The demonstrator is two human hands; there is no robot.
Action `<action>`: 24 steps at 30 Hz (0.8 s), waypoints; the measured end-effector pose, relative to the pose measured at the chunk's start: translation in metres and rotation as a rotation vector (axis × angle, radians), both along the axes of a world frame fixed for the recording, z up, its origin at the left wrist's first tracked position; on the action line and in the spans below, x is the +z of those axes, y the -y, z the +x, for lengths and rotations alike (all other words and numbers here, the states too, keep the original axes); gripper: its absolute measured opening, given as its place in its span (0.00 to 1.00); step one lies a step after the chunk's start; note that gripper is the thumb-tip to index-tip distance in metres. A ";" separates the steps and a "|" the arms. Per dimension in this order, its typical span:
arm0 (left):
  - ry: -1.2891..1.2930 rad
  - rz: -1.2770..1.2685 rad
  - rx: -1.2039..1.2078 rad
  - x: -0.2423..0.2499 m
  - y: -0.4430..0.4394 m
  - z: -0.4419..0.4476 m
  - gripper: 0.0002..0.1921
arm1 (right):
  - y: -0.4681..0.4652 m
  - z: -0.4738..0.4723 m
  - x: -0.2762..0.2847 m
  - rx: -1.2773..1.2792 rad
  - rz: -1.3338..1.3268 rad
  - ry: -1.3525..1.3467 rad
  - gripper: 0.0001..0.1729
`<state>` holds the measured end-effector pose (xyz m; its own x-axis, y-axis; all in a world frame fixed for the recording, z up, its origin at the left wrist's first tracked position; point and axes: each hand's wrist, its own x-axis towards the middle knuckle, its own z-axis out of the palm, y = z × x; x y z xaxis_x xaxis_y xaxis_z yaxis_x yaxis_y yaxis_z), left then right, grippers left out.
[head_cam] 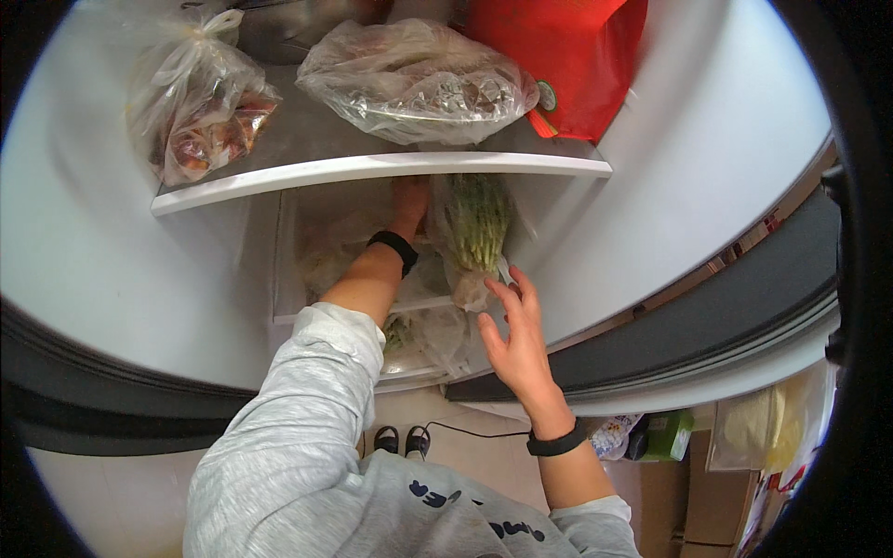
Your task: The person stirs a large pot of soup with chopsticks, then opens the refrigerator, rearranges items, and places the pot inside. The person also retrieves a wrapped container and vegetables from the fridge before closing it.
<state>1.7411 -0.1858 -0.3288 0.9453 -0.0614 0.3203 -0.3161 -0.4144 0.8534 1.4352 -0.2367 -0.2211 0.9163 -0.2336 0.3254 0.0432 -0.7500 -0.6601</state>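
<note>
Under the white-edged refrigerator shelf point(391, 166), my left hand point(411, 202) reaches in deep; its fingers are hidden in shade below the shelf edge, so what they touch does not show. Just right of it lies a bunch of green stalks in a clear plastic bag point(478, 223). My right hand point(515, 328) is raised near the lower end of that bag, fingers apart and holding nothing; whether a fingertip touches the bag is unclear. Below, a clear bag with greens point(418, 335) lies in the lower part of the refrigerator.
On the shelf above are a knotted plastic bag with reddish food point(209, 132), a large clear bag point(418, 84) and a red bag point(558, 63). The open door point(704, 300) curves along the right. A cable point(474, 434) runs across the floor near my feet.
</note>
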 end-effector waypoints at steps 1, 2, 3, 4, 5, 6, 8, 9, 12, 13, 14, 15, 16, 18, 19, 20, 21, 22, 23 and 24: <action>0.174 0.160 0.039 -0.007 -0.001 0.003 0.16 | 0.001 -0.005 0.001 -0.002 0.015 -0.019 0.23; 0.346 0.320 0.079 -0.016 -0.002 0.006 0.15 | 0.001 -0.011 0.001 -0.001 0.007 -0.029 0.23; 0.520 0.478 0.119 -0.025 -0.002 0.010 0.15 | 0.002 -0.016 0.002 -0.001 0.008 -0.042 0.22; 0.617 0.608 0.135 -0.033 0.001 0.014 0.15 | 0.002 -0.021 0.002 -0.002 0.019 -0.067 0.22; 0.669 0.568 0.148 -0.041 0.003 0.017 0.15 | 0.002 -0.025 0.002 0.007 0.014 -0.066 0.22; 0.643 0.501 0.137 -0.047 0.006 0.021 0.15 | 0.002 -0.029 0.002 0.014 0.021 -0.078 0.21; 0.592 0.365 0.117 -0.055 0.011 0.028 0.15 | 0.002 -0.037 0.002 0.032 0.034 -0.090 0.21; 0.565 0.298 0.107 -0.058 0.012 0.032 0.15 | 0.002 -0.040 0.002 0.041 0.042 -0.093 0.20; 0.133 -0.265 -0.118 -0.061 0.012 0.047 0.16 | 0.002 -0.047 0.004 0.050 0.059 -0.102 0.19; 0.058 -0.324 -0.159 -0.062 0.012 0.050 0.16 | 0.002 -0.050 0.005 0.045 0.075 -0.119 0.18; 0.038 -0.220 -0.164 -0.063 0.012 0.053 0.16 | 0.001 -0.052 0.007 0.058 0.077 -0.106 0.18; 0.151 0.069 -0.106 -0.065 0.011 0.054 0.16 | 0.001 -0.056 0.008 0.062 0.093 -0.107 0.17; 0.194 0.160 -0.064 -0.065 0.012 0.053 0.16 | 0.000 -0.059 0.010 0.060 0.124 -0.128 0.17; 0.209 -0.199 -0.033 -0.063 0.011 0.047 0.17 | -0.001 -0.069 0.014 0.073 0.120 -0.134 0.16; 0.208 -0.283 -0.009 -0.059 0.009 0.042 0.17 | -0.002 -0.075 0.016 0.073 0.141 -0.156 0.16; 0.327 -0.240 0.045 -0.053 0.007 0.034 0.17 | -0.003 -0.081 0.017 0.086 0.172 -0.168 0.15; 0.475 -0.004 0.114 -0.044 0.000 0.027 0.17 | -0.004 -0.089 0.018 0.097 0.216 -0.189 0.15; 0.483 0.087 0.144 -0.034 -0.005 0.014 0.17 | -0.004 -0.096 0.018 0.115 0.266 -0.213 0.14; 0.466 0.070 0.149 -0.022 -0.011 0.000 0.17 | -0.005 -0.105 0.018 0.108 0.254 -0.243 0.14; 0.318 -0.093 0.115 -0.009 -0.012 -0.016 0.18 | -0.004 -0.114 0.018 0.105 0.247 -0.268 0.14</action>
<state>1.7248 -0.1735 -0.3378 0.7964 0.0832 0.5991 -0.5280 -0.3875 0.7557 1.3210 -0.2323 -0.2027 0.9844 -0.1753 0.0163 -0.0874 -0.5672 -0.8189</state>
